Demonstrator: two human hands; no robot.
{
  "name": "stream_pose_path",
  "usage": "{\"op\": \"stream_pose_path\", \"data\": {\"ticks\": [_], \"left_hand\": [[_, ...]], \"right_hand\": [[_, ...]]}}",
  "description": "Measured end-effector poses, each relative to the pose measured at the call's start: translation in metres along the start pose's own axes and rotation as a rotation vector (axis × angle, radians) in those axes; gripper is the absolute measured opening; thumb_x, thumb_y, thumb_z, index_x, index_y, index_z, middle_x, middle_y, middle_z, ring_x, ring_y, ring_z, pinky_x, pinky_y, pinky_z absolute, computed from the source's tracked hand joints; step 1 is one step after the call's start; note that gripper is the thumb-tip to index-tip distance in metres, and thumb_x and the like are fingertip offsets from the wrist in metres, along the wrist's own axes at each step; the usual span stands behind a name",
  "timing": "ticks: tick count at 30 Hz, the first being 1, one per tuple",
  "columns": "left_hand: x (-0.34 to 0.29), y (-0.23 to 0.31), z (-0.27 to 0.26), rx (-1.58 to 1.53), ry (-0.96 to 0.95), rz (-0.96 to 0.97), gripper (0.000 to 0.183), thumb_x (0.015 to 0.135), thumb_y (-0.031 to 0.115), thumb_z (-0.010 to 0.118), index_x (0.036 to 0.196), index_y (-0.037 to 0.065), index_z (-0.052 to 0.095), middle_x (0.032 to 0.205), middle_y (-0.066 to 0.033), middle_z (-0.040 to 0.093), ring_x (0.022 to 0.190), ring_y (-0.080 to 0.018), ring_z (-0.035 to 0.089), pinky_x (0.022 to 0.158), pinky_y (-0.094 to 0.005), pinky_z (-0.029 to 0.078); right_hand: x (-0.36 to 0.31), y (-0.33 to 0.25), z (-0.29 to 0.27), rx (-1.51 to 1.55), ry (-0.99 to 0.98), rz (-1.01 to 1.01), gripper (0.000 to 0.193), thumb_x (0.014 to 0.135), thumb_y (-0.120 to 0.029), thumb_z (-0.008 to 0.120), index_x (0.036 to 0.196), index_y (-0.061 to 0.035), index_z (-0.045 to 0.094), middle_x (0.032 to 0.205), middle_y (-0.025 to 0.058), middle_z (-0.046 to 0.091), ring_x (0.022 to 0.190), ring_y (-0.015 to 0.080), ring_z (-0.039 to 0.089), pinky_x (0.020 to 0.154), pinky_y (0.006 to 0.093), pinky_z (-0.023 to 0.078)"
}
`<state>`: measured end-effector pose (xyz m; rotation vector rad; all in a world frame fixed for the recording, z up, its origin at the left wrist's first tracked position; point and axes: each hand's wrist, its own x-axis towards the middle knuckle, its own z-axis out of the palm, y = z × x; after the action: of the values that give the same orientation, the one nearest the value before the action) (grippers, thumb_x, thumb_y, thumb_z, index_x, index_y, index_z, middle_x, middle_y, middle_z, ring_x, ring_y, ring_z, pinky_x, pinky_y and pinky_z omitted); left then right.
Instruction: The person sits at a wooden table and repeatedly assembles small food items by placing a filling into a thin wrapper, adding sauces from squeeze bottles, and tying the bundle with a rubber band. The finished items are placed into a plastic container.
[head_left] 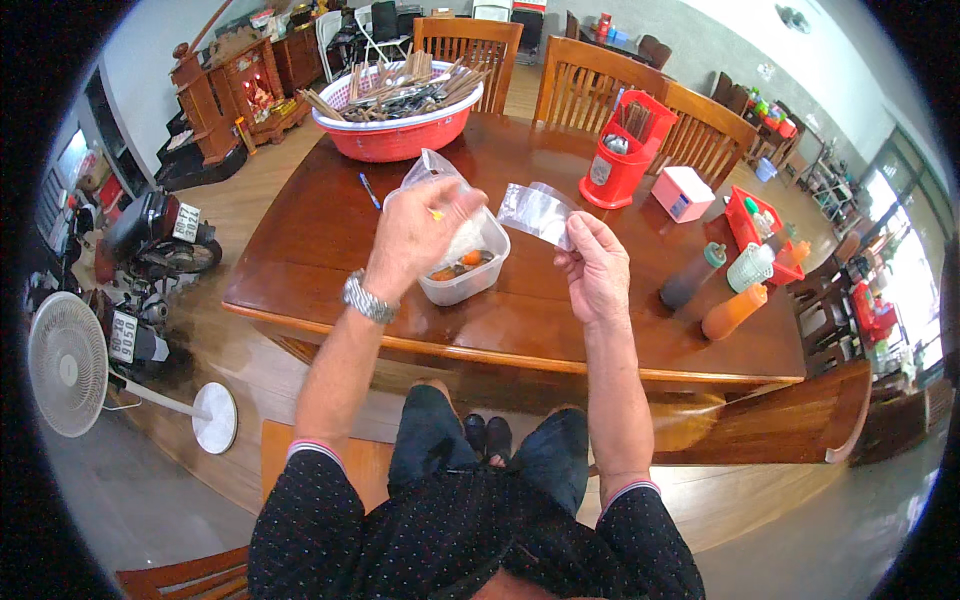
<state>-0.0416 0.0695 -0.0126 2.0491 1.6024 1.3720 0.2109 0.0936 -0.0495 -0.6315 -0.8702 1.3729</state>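
My left hand [415, 238], with a metal watch [368, 297] at its wrist, is over a translucent plastic tub [463, 288] near the table's front edge. Its fingers are bent, and what they hold is hard to make out; a small yellow spot shows beside them. Inside the tub are cloudy clear plastic and orange-and-dark pieces [470, 259]. To the right of the tub, my right hand [597, 265] pinches a clear plastic bag [535, 213] between thumb and fingers, above the tabletop.
A red basket [392, 142] heaped with chopsticks and cutlery stands at the back left, near a blue pen [370, 190]. Toward the right are a red utensil holder [620, 165], a pink box [683, 193], sauce bottles [735, 312] and a red tray [745, 215]. Wooden chairs [600, 85] surround the table.
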Motion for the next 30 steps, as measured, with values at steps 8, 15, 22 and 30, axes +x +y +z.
{"op": "stream_pose_path", "data": {"ticks": [8, 15, 22, 30], "left_hand": [[-0.030, 0.026, 0.048, -0.840, -0.029, -0.306, 0.021, 0.098, 0.021, 0.078, 0.100, 0.000, 0.077, 0.089, -0.0008, 0.074, 0.079, -0.0055, 0.064, 0.069, -0.0253, 0.052], [0.008, 0.004, 0.006, -0.156, 0.233, -0.013, 0.018, 0.095, 0.022, 0.077, 0.095, 0.003, 0.078, 0.081, -0.0087, 0.076, 0.072, -0.0204, 0.071, 0.065, -0.0347, 0.054], [0.054, -0.064, -0.005, 0.567, -0.098, 0.071, 0.019, 0.093, 0.024, 0.071, 0.092, 0.005, 0.076, 0.090, -0.0181, 0.075, 0.088, -0.0383, 0.073, 0.077, -0.0510, 0.057], [0.067, -0.105, 0.013, 0.557, -0.489, 0.148, 0.045, 0.081, 0.022, 0.079, 0.123, 0.007, 0.073, 0.111, -0.0282, 0.072, 0.109, -0.0408, 0.069, 0.099, -0.0493, 0.053]], "right_hand": [[-0.024, 0.014, -0.005, -0.122, -0.037, -0.027, 0.017, 0.099, -0.013, 0.074, 0.114, -0.0039, 0.073, 0.100, 0.0039, 0.076, 0.083, 0.0113, 0.069, 0.068, 0.0275, 0.058], [-0.022, 0.010, -0.030, 0.127, 0.188, 0.004, 0.022, 0.100, -0.017, 0.073, 0.119, -0.0061, 0.070, 0.108, 0.0063, 0.075, 0.093, 0.0151, 0.069, 0.080, 0.0325, 0.058], [-0.046, 0.012, -0.050, 0.075, 0.255, -0.037, 0.021, 0.099, -0.018, 0.075, 0.116, -0.0071, 0.071, 0.105, 0.0042, 0.075, 0.090, 0.0141, 0.069, 0.073, 0.0303, 0.057], [-0.069, -0.002, -0.066, 0.085, 0.223, -0.074, 0.016, 0.102, -0.018, 0.072, 0.114, -0.0085, 0.072, 0.102, 0.0030, 0.076, 0.086, 0.0112, 0.069, 0.072, 0.0290, 0.057]]}}
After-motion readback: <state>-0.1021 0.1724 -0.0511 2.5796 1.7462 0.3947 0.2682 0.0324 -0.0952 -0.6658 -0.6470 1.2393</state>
